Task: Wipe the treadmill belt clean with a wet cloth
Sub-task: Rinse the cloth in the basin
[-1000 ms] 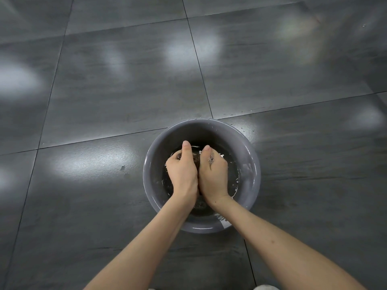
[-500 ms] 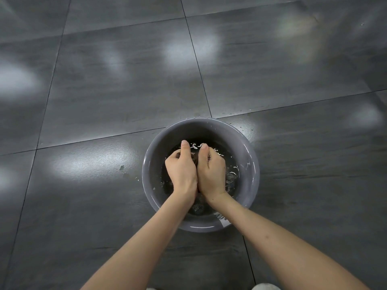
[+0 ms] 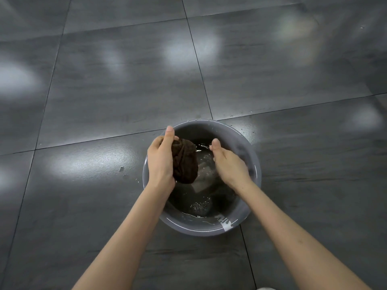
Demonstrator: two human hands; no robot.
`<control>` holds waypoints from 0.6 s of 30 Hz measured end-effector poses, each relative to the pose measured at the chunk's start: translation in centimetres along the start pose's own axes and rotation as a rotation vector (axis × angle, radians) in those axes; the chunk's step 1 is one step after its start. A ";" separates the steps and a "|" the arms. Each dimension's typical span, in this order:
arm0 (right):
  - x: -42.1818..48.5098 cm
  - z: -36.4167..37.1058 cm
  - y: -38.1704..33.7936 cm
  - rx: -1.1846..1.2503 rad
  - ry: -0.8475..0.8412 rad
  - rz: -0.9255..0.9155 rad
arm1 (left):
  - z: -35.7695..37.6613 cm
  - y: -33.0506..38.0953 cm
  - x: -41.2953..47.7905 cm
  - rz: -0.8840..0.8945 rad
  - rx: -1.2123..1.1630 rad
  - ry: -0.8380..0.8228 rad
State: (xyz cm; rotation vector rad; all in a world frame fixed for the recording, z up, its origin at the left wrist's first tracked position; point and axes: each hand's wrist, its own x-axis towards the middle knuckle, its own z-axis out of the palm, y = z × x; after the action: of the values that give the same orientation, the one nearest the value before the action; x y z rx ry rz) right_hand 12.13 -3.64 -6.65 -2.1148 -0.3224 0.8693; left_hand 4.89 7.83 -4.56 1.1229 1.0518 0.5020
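1. presently, the left hand (image 3: 161, 162) has a closed grip on a dark brown, bunched-up wet cloth (image 3: 185, 162): the fingers wrap round it from the left and the thumb points up, away from the person.
2. the cloth is held above the water, over the left half of a round grey plastic basin (image 3: 230, 132), and its lower end hangs down just beside the wrist.
3. the right hand (image 3: 230, 166) is over the right half of the basin, apart from the cloth, with a gap of open water between them.
4. its thumb sticks up and its fingers curl down on the far side, blurred and mostly hidden, so the state of this grip cannot be told.
5. shallow water (image 3: 201, 206) lies in the bottom of the basin, rippled and catching bright glints.
6. a white label (image 3: 226, 223) sits on the near rim, to the right.
7. the basin stands on a floor of large dark grey glossy tiles (image 3: 104, 91), close to where two grout lines cross.
8. small water drops (image 3: 121, 168) lie on the tile just left of the basin, and finer ones sit beyond its far right edge.
9. both bare forearms reach in from the lower edge of the view.
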 end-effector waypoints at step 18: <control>-2.2 -3.8 -3.0 0.381 -0.176 -0.049 | -3.0 5.8 1.5 -0.150 0.428 -0.400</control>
State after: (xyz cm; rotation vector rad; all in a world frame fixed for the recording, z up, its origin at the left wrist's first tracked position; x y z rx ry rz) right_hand 13.31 -5.01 -1.63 -1.6785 -0.2732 1.0034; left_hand 3.91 12.78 -0.10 1.4340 0.8988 -0.0778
